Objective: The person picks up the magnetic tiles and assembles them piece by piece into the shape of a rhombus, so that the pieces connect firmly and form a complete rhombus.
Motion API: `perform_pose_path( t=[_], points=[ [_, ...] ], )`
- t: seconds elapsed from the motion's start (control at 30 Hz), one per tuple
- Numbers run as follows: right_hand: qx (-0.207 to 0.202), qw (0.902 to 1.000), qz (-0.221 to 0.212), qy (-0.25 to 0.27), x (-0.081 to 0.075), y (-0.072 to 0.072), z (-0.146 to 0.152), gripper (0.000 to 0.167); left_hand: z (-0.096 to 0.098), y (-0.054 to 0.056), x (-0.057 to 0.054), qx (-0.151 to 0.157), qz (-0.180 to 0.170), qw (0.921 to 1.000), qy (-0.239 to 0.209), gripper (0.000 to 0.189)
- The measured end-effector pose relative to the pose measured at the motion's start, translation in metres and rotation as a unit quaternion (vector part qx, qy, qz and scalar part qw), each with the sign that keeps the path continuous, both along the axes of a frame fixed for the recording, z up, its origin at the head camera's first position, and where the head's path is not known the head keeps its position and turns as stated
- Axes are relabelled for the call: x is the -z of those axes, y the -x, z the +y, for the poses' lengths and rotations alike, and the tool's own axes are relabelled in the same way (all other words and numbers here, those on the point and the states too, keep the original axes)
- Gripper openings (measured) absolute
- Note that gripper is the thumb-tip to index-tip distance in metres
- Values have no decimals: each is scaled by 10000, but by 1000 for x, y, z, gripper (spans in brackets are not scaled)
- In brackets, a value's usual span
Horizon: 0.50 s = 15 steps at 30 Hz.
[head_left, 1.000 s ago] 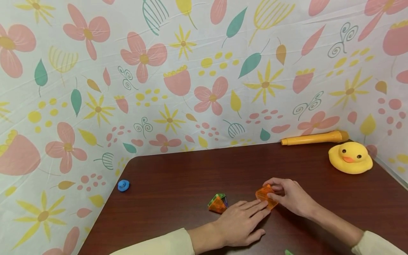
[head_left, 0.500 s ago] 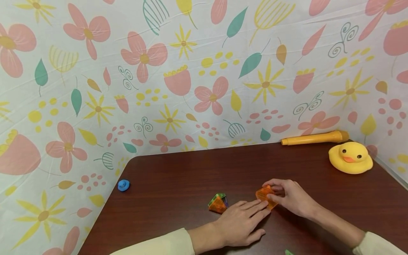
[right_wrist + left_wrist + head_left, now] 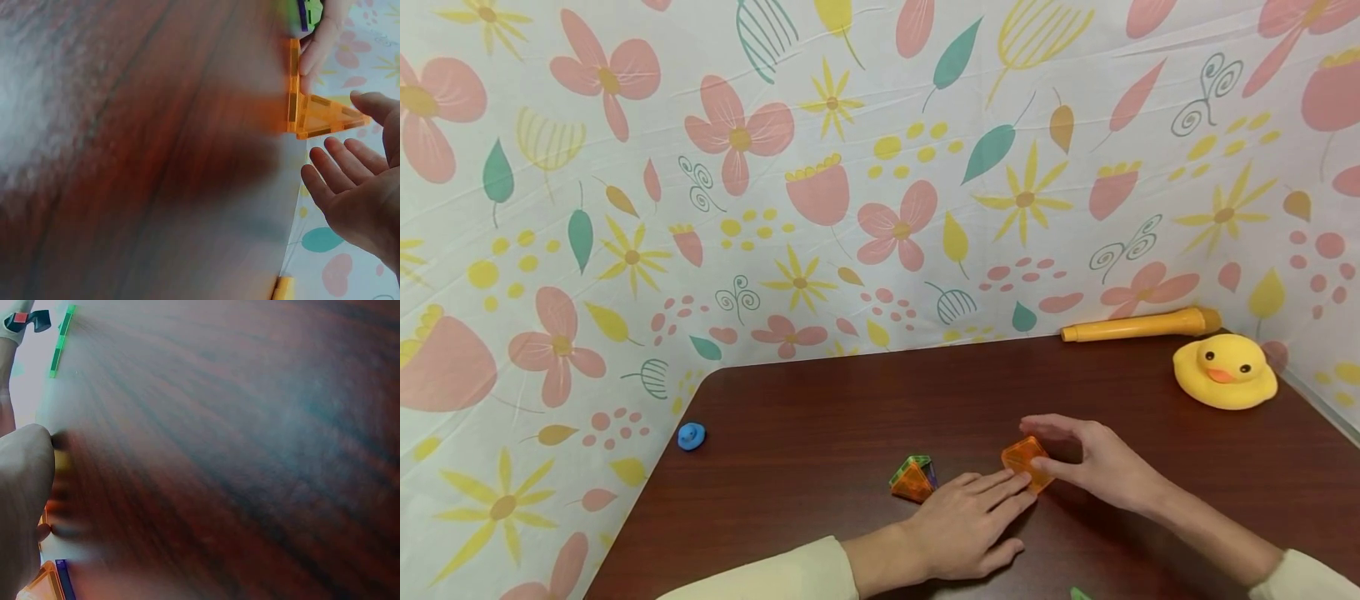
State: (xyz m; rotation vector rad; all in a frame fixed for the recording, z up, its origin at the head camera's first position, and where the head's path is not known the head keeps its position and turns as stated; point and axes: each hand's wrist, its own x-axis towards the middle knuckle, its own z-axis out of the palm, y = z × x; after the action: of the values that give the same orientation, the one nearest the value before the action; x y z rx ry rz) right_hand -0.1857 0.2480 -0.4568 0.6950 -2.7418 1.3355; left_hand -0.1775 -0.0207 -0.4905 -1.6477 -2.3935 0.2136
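Note:
My left hand (image 3: 964, 527) lies over the table, its straight fingers pressing down on a flat orange translucent magnetic tile (image 3: 293, 81). From that tile a triangular orange magnetic tile (image 3: 328, 116) stands up, as the right wrist view shows. My right hand (image 3: 1108, 467) is just right of the orange tiles, fingers spread apart and the thumb beside the triangle's tip; whether the thumb touches it I cannot tell. Left of my left hand sits a small built shape of orange, green and purple magnetic tiles (image 3: 912, 481), partly covered by that hand.
A green tile (image 3: 62, 344) lies near the table's front edge, mostly cut off in the head view. At the back right are a yellow toy duck (image 3: 1225, 372) and a yellow toy microphone (image 3: 1138, 325). A small blue duck (image 3: 691, 436) sits at the left edge.
My right hand has let go of the orange triangular tile, its fingers spreading and drawing back slightly to the right. The left hand and the tiles have stayed in place.

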Motion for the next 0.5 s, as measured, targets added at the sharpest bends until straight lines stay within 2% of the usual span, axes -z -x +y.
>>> perform_pose_path(
  t=[0.2, 0.5],
  points=[
    [-61, 9998, -157, 110, -8, -4, 6, 62, 0, 0, 0, -38, -102, 9999, 22, 64],
    [24, 9993, 375, 46, -11, -17, 11, 61, -1, -1, 1, -8, -119, 9999, -124, 66]
  ],
)
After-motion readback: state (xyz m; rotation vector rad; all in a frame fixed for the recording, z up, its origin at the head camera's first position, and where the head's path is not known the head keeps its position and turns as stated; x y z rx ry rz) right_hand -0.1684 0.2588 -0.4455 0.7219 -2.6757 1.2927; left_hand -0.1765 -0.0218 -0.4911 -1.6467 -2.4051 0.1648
